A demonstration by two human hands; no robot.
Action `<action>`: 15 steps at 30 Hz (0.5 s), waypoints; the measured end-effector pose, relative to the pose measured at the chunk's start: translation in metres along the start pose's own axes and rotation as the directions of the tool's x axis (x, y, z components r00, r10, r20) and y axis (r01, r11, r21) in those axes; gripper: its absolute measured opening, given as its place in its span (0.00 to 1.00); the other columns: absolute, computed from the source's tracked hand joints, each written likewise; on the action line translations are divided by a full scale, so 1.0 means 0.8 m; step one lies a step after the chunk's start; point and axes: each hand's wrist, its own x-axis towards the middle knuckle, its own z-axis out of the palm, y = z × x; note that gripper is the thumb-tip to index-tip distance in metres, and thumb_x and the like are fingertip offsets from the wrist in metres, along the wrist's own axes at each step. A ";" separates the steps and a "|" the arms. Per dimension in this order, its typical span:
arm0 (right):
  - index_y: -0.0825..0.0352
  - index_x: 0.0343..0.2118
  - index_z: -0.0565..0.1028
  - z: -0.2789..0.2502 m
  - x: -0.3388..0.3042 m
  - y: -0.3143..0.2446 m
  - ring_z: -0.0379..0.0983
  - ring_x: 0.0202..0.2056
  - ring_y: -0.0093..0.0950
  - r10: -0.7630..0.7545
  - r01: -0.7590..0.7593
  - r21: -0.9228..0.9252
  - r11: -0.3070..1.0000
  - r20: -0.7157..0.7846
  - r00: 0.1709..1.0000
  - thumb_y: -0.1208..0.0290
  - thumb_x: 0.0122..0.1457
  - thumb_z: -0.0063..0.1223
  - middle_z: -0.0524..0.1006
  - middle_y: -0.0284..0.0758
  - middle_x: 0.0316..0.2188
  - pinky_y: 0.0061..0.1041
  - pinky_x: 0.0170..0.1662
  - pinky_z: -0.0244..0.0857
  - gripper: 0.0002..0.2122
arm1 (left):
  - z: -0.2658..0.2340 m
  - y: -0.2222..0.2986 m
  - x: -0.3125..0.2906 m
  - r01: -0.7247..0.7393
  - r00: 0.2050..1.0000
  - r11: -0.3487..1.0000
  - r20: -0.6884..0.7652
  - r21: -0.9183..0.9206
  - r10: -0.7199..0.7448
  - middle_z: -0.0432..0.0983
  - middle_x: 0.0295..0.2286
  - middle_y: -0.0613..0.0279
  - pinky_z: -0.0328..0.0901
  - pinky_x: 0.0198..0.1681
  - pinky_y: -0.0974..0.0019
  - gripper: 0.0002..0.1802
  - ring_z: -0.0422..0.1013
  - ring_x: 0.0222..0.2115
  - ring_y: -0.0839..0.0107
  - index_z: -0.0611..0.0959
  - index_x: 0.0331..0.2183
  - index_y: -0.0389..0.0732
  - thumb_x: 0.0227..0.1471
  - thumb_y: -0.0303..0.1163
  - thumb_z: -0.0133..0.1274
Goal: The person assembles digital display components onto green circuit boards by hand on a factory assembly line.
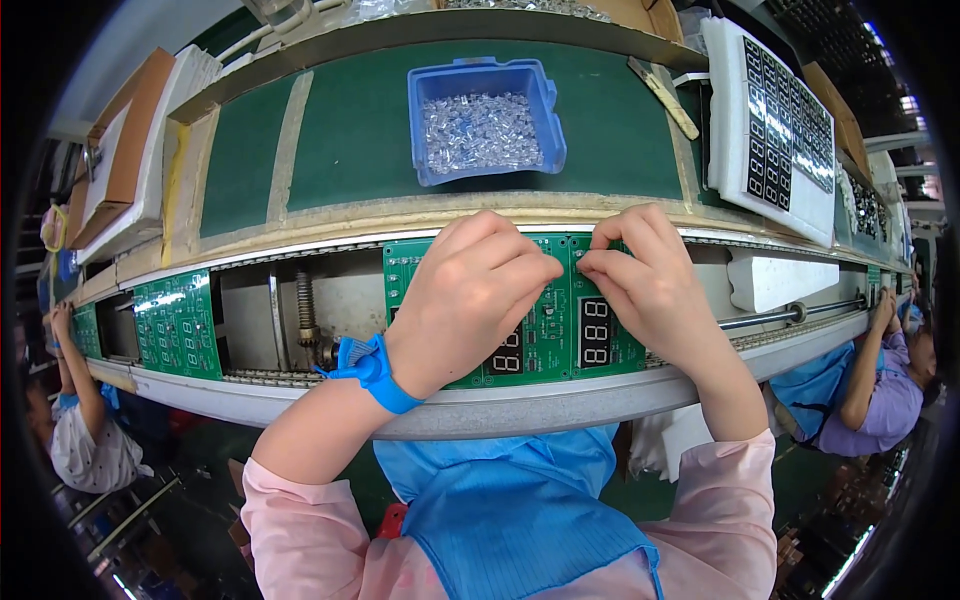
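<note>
A green circuit board panel (561, 345) with black digit displays (595, 332) lies across the line's two rails in front of me. Over its left part is my left hand (475, 290), wearing a blue wrist strap (372, 372). Its thumb and forefinger are pinched together just above the board; anything between them is too small to name. My right hand (645, 275) is closed in a pinch at the panel's upper edge, fingertips near or on small parts there. What it pinches cannot be made out. Both hands hide much of the panel.
Beyond the rail, a blue bin (555, 145) of small clear parts (480, 135) stands on a green bench (350, 130). A knife-like tool (665, 98) lies right of it, beside white foam with displays (725, 130). More boards (178, 325) sit leftward; people (880, 385) work at both sides.
</note>
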 end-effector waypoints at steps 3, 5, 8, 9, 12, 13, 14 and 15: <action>0.70 0.27 0.77 0.000 0.001 -0.002 0.68 0.39 0.34 -0.003 0.003 -0.041 0.999 0.007 1.000 0.80 0.43 0.61 0.72 0.34 0.32 0.32 0.42 0.66 0.07 | 0.000 0.000 0.000 0.000 1.000 1.000 -0.006 -0.020 0.000 0.78 0.26 0.60 0.68 0.35 0.63 0.09 0.72 0.30 0.63 0.84 0.28 0.36 0.37 0.20 0.62; 0.70 0.27 0.77 -0.002 0.003 -0.005 0.68 0.40 0.34 0.029 -0.027 -0.073 0.997 0.031 0.999 0.80 0.43 0.60 0.72 0.34 0.33 0.32 0.42 0.66 0.06 | 0.002 -0.001 -0.001 -0.002 1.000 1.000 -0.017 -0.024 0.002 0.78 0.26 0.60 0.69 0.35 0.63 0.09 0.72 0.30 0.63 0.84 0.28 0.36 0.37 0.20 0.62; 0.70 0.27 0.77 -0.003 0.003 -0.005 0.68 0.40 0.34 0.038 -0.034 -0.086 0.996 0.044 0.998 0.79 0.43 0.60 0.72 0.34 0.33 0.32 0.43 0.65 0.06 | 0.003 -0.001 -0.001 -0.005 1.000 1.000 -0.028 -0.017 0.005 0.78 0.26 0.59 0.69 0.35 0.63 0.09 0.73 0.30 0.62 0.84 0.28 0.35 0.37 0.20 0.62; 0.70 0.27 0.77 -0.004 0.003 -0.006 0.68 0.40 0.34 0.037 -0.033 -0.086 0.996 0.045 0.998 0.79 0.43 0.60 0.72 0.34 0.33 0.32 0.43 0.65 0.06 | 0.003 -0.001 -0.001 -0.004 1.000 1.000 -0.029 -0.017 0.004 0.78 0.26 0.59 0.69 0.35 0.63 0.09 0.73 0.30 0.62 0.84 0.28 0.35 0.37 0.20 0.62; 0.70 0.27 0.77 -0.004 0.004 -0.007 0.68 0.40 0.34 0.029 -0.023 -0.104 0.994 0.056 0.998 0.79 0.43 0.60 0.72 0.34 0.33 0.32 0.43 0.65 0.06 | 0.003 0.000 -0.001 -0.003 0.999 1.000 -0.040 -0.025 0.002 0.78 0.26 0.59 0.69 0.35 0.63 0.09 0.73 0.30 0.62 0.84 0.28 0.34 0.38 0.19 0.62; 0.70 0.26 0.76 -0.004 0.004 -0.008 0.67 0.40 0.34 0.029 -0.023 -0.115 0.993 0.057 0.998 0.79 0.43 0.60 0.72 0.34 0.33 0.32 0.43 0.65 0.06 | 0.004 0.000 0.000 -0.004 0.999 0.999 -0.051 -0.035 0.002 0.78 0.26 0.58 0.69 0.35 0.62 0.09 0.73 0.30 0.61 0.84 0.29 0.34 0.39 0.19 0.62; 0.70 0.26 0.76 -0.003 0.004 -0.008 0.67 0.40 0.33 0.030 -0.022 -0.126 0.992 0.057 0.998 0.79 0.43 0.60 0.71 0.34 0.33 0.31 0.42 0.65 0.06 | 0.005 0.000 0.000 -0.005 0.998 0.999 -0.061 -0.044 0.002 0.78 0.26 0.57 0.69 0.35 0.62 0.09 0.73 0.30 0.61 0.84 0.29 0.34 0.39 0.19 0.62; 0.70 0.26 0.76 -0.003 0.003 -0.009 0.67 0.40 0.33 0.030 -0.023 -0.126 0.992 0.057 0.998 0.79 0.43 0.60 0.71 0.34 0.33 0.31 0.42 0.65 0.06 | 0.007 0.000 0.000 -0.005 0.998 0.999 -0.060 -0.045 0.002 0.78 0.26 0.57 0.69 0.35 0.62 0.09 0.73 0.30 0.61 0.84 0.29 0.34 0.39 0.19 0.62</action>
